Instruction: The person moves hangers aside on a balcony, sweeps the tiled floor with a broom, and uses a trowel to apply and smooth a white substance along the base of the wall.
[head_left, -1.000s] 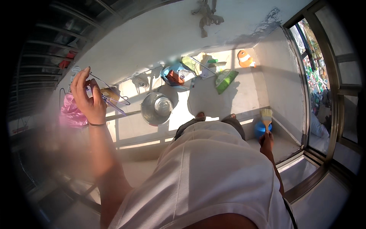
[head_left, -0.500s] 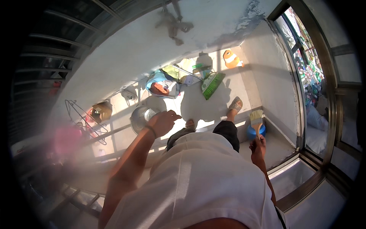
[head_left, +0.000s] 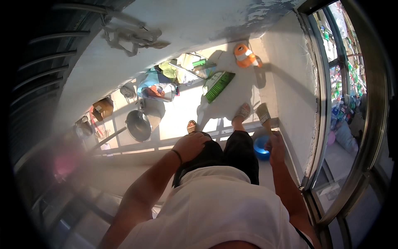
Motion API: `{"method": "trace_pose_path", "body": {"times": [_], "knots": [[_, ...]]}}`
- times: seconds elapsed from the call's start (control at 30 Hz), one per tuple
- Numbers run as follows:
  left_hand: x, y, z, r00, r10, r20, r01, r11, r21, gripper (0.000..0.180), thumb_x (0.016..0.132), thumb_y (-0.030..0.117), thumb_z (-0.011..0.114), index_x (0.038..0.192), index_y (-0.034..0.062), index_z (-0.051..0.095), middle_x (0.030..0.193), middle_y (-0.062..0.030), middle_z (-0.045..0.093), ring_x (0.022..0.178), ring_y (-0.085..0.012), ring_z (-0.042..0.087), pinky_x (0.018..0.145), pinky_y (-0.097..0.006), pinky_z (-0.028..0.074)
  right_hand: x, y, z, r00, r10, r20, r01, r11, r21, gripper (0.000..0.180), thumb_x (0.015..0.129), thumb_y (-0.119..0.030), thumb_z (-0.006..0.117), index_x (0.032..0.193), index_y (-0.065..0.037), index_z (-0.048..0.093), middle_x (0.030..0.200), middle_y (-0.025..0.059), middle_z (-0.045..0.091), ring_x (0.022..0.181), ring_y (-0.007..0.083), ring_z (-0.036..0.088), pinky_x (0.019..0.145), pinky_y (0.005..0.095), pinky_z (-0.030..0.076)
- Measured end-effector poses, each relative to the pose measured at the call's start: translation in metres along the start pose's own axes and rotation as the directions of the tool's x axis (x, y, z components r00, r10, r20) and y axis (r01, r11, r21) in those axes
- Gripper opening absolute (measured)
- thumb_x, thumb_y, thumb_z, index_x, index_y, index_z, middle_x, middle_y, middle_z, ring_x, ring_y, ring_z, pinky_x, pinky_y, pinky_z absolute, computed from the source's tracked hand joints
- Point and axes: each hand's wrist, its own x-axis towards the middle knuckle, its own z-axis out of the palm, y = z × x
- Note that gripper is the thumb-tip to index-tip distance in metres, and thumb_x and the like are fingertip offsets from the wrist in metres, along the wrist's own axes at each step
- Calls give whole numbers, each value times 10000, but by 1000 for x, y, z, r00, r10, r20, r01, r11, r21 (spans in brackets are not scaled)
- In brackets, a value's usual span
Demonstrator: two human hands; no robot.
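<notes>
The left hand (head_left: 191,146) has moved from the left of the frame to just below centre, over the dark trousers (head_left: 240,159), loosely curled and seemingly empty. So only 1 of 2 hands looks occupied: the right hand (head_left: 276,146) grips the brush (head_left: 263,113), right of centre, near a blue container (head_left: 260,149).

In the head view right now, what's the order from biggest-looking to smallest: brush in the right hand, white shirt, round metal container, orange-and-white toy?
1. White shirt
2. Round metal container
3. Brush and orange-and-white toy: too alike to rank; the brush is narrow and held nearer the camera.
</notes>
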Motion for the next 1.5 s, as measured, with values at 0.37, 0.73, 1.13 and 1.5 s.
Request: {"method": "trace_pose_path", "body": {"times": [0.37,0.73,1.13,1.5], "knots": [[89,-52,59,965,-261,26,253,903,-346,285,941,205,536,1190,77,592,1160,-141,623,1107,-289,586,947,-378,468,111,13,99,987,49,155,25,896,-443,277,947,-172,551,1194,-56,506,800,47,545,655,112,556,566,260,471],[234,-134,187,868,-327,374,47,-696,-717,478,1033,401,377,1250,-10,489,1180,-159,616,1092,-281,588,963,-404,462,177,117,172,787,56,614,385,733,-560,440,913,-235,608,1264,-4,479,1191,140,535,1063,247,568,900,367,457],[292,-207,136,945,-244,217,-45,-756,-652,323,1019,382,435,960,88,555,996,-145,674,991,-268,640,880,-374,475,629,2,142,710,-587,389,503,37,-863,773,873,-408,690,1441,-5,355,1371,225,495,1232,352,525,1011,376,441],[323,-258,63,984,29,-176,-142,-465,-874,384,1022,367,427,890,28,548,830,-95,642,747,-159,600,721,-290,494,677,105,178,852,-455,259,521,788,-329,140,950,-238,563,1037,-135,526,733,-31,465,558,55,363,484,227,309]]}}
